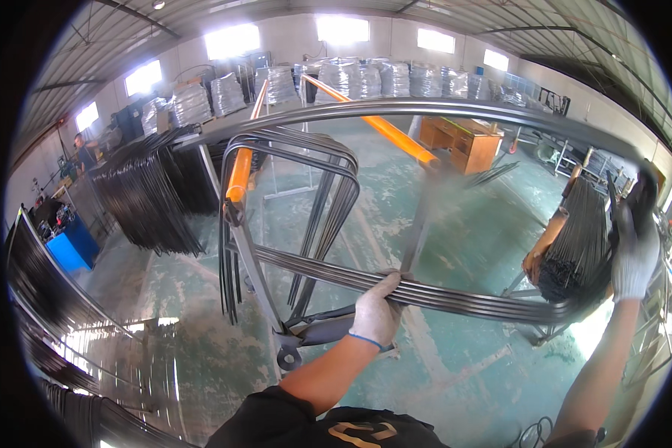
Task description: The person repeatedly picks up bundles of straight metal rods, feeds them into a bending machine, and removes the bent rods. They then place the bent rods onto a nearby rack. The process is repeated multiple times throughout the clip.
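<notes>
A bundle of several long dark metal tubes [500,305], bent round at the right, stretches across the view. Its lower run passes through my left hand [377,312], which wears a white glove and is closed round the tubes, thumb on top. The upper run [425,109] arches across to the far left. At the bend on the right is my right hand [635,257], gloved too and blurred, holding the tubes; its fingertips are not clear. Beyond my left hand, several U-shaped dark tubes [336,168] hang over a rack's orange-sleeved arm [240,173].
The wheeled rack has a second orange arm [399,138]. More bent tubes hang in a dense row [145,198] at the left, and another bunch [582,231] hangs at the right. A wooden desk [467,145], a blue cabinet [73,243] and wrapped stacks [340,77] stand farther off.
</notes>
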`<state>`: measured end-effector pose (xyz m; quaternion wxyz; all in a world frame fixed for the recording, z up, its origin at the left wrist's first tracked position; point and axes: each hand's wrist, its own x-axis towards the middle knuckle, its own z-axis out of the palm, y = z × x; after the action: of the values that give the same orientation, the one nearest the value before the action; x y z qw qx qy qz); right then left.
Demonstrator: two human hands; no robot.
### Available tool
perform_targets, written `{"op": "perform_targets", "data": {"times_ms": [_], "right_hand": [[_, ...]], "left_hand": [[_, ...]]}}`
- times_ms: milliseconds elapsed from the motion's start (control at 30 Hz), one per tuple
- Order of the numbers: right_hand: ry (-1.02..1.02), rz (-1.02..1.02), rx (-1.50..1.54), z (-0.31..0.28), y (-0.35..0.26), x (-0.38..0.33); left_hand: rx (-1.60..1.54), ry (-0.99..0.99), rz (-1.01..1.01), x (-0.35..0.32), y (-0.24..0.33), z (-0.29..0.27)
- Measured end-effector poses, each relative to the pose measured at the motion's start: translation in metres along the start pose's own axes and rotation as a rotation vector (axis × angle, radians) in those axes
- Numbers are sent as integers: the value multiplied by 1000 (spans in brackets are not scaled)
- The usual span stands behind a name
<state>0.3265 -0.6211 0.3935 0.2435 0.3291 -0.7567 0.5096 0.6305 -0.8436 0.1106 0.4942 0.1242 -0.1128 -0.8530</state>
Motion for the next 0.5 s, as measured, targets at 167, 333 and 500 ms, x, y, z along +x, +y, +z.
{"op": "perform_targets", "data": {"times_ms": [167, 333, 500], "right_hand": [[-81, -420, -13, 89, -130, 10], [-636, -613, -201, 148, -228, -21], [-374, -727, 759, 167, -214, -134]], "left_hand": [[-100, 100, -100, 29, 39, -24], [64, 116, 214, 82, 112, -132], [-280, 330, -52, 120, 199, -269]]}}
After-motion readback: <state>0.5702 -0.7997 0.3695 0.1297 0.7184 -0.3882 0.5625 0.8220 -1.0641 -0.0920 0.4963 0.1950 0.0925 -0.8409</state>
